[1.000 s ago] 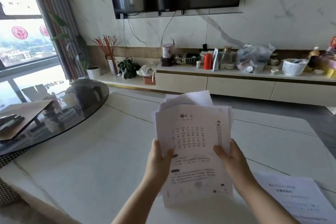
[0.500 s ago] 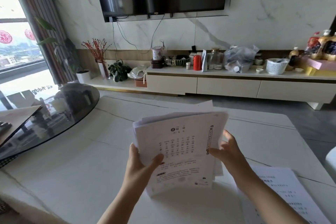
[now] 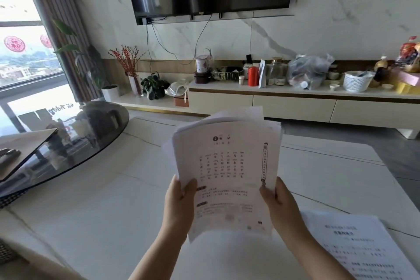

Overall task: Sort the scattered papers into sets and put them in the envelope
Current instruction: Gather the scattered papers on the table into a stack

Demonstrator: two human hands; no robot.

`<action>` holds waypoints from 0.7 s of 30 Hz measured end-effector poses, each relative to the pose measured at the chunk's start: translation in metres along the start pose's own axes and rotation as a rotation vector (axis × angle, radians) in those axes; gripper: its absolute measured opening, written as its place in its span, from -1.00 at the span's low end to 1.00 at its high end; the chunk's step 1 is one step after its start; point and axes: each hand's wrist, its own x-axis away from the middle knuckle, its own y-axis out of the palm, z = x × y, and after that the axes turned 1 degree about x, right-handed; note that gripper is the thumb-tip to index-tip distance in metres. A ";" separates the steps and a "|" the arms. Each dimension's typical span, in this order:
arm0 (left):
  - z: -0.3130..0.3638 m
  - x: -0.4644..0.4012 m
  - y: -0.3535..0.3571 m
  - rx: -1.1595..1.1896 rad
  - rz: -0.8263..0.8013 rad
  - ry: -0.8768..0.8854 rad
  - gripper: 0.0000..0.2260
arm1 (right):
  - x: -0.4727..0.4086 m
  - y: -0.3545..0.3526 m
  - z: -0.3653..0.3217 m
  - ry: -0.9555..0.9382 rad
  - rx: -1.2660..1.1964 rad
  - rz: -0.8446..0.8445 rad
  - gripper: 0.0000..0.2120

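At the far left, a brown envelope (image 3: 25, 143) is seen lying flat on a dark round glass top (image 3: 91, 143), well apart from the papers; it is judged to be the one into which the sets are to go, and nothing has been put in it yet. Further right, the left hand (image 3: 179, 204) is clamped on the left edge of a stack of papers (image 3: 227, 166), the thumb laid over the front sheet and the fingers hidden behind. The stack is held upright above the white worktop (image 3: 91, 211), printed face toward the camera, presumably so that the top page can be read and its set identified. The sheets behind are fanned unevenly at the top, which suggests that the stack has not been squared. The right edge is gripped in the same way by the right hand (image 3: 279, 204), so the loose sheets are kept from sliding apart. At the far right, another printed sheet (image 3: 363, 245) lies flat on the worktop, just beside the right forearm; it is judged to be either a set already begun or a paper yet to be gathered.
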 end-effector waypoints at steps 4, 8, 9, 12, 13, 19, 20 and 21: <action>0.005 0.014 -0.011 0.102 -0.083 -0.022 -0.82 | 0.011 -0.010 -0.018 -0.057 0.000 -0.029 -0.68; 0.003 0.021 -0.018 0.050 -0.157 -0.005 -0.69 | 0.014 -0.031 -0.062 -0.369 0.151 0.100 -0.21; 0.004 0.021 -0.018 0.038 -0.172 0.004 -0.68 | 0.012 -0.037 -0.075 -0.507 0.269 0.152 -0.16; 0.009 0.021 -0.014 0.012 -0.190 0.006 -0.67 | -0.001 -0.047 -0.105 -0.854 0.757 0.208 -0.25; 0.010 0.020 -0.013 0.009 -0.186 0.004 -0.66 | -0.005 -0.050 -0.106 -0.894 0.842 0.164 -0.37; 0.008 0.014 -0.014 0.055 -0.209 0.001 -0.60 | -0.010 -0.058 -0.087 -0.610 0.428 0.097 -0.70; 0.008 0.013 -0.015 0.061 -0.217 0.001 -0.60 | -0.013 -0.060 -0.081 -0.538 0.288 0.077 -0.64; 0.006 0.011 -0.016 0.063 -0.223 -0.001 -0.59 | -0.016 -0.061 -0.075 -0.437 0.127 0.046 -0.57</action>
